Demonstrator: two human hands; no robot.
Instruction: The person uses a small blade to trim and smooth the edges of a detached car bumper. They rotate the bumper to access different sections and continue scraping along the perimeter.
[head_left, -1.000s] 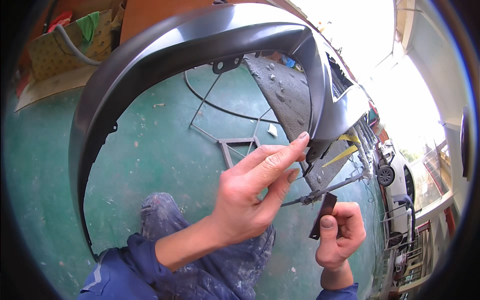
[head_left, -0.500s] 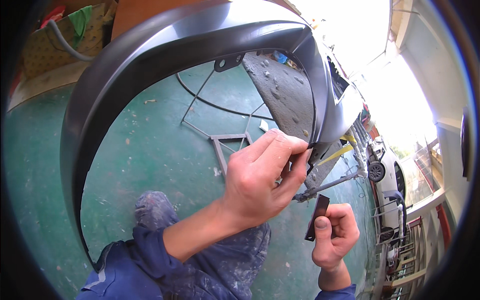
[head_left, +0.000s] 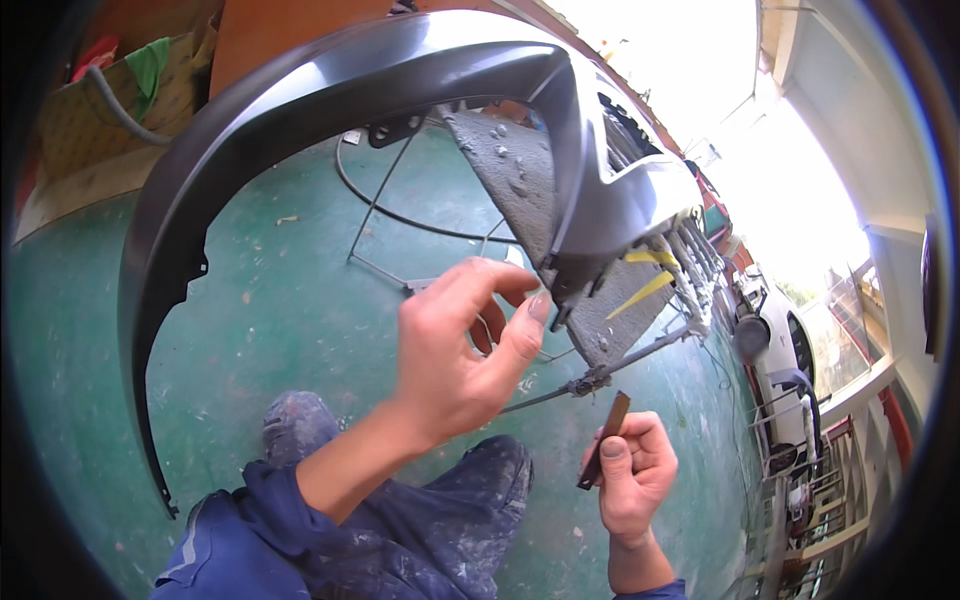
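A glossy dark grey car fender (head_left: 250, 130) arches across the view, its wheel opening facing me. Close to the lower corner of its right end is my left hand (head_left: 455, 345), thumb and forefinger pinched together. Whatever may be between those fingertips is too small to make out, and they look just apart from the fender's edge. Lower right, my right hand (head_left: 635, 480) grips a thin dark flat strip (head_left: 605, 440) between thumb and fingers, tilted and clear of the fender.
A metal stand (head_left: 590, 380) with a grey, lumpy panel (head_left: 510, 170) is behind the fender's right end. Yellow tape strips (head_left: 640, 295) hang there. A dark hose (head_left: 400, 215) curves over the green floor (head_left: 250, 330). A white car (head_left: 785, 350) is at far right.
My left hand has come away from the fender's edge, down and left. The strip in my right hand has turned more edge-on. The fender's right end appears shifted left in view.
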